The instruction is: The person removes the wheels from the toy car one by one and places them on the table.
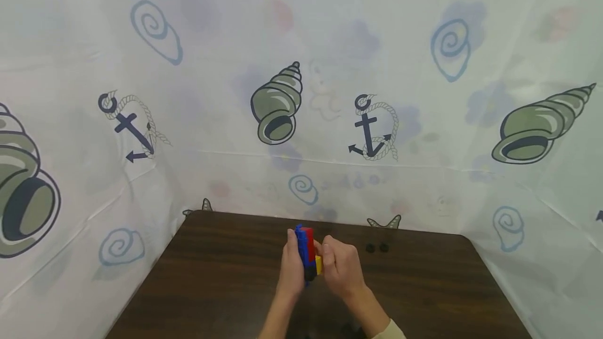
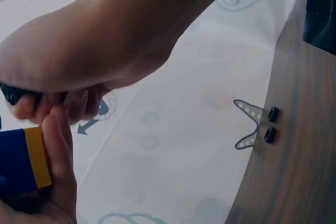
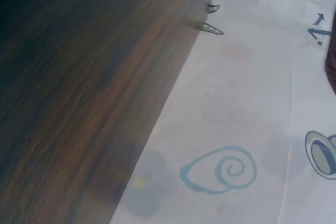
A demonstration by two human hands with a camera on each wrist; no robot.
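Note:
My left hand (image 1: pixel 293 268) holds up a toy built of blue, red and yellow blocks (image 1: pixel 309 247), with a black round part low on its near side. Its thumb lies along the blue side, and in the left wrist view its fingers (image 2: pixel 60 156) lie against the yellow edge. My right hand (image 1: pixel 340 266) is close at the toy's right side, fingers curled by the yellow block. A black piece (image 2: pixel 20 94) shows among the right hand's fingers in the left wrist view; its kind is mostly hidden. The right wrist view shows no toy.
Two small black wheel-like pieces (image 1: pixel 377 248) stand near the far edge of the dark wooden table (image 1: pixel 226 266). More dark pieces (image 1: pixel 348 328) lie at the near side, below the right forearm. A cloth printed with shells and anchors (image 1: pixel 212 119) hangs around the table.

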